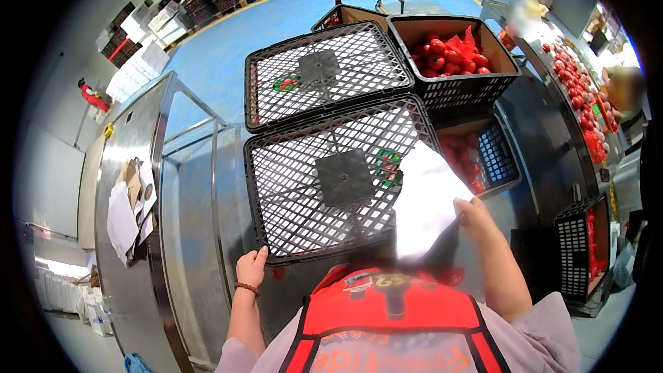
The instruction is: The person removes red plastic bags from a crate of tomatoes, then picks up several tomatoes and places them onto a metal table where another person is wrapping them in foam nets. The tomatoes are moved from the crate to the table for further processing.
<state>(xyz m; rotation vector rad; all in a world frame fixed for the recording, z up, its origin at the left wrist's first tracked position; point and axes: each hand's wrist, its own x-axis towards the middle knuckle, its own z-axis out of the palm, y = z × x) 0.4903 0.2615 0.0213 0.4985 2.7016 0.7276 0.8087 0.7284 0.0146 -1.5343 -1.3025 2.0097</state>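
Note:
In front of me lies a black plastic crate (344, 178) with a lattice face and a solid square plate at its centre. White material and a green and red patch show through the lattice. My left hand (253, 266) is closed on its near left corner. A white sheet of paper (429, 197) is pinched in my right hand (474, 215), over the crate's right edge. Beyond it, a second lattice crate (319, 68) touches the first one's far edge.
At the far right stands a black crate (442, 90) of red produce, some in red netting. Below it another crate (498, 152) holds more. A conveyor of red produce (579, 97) runs along the right. Loose papers (131, 207) lie on a metal table (131, 290) at the left.

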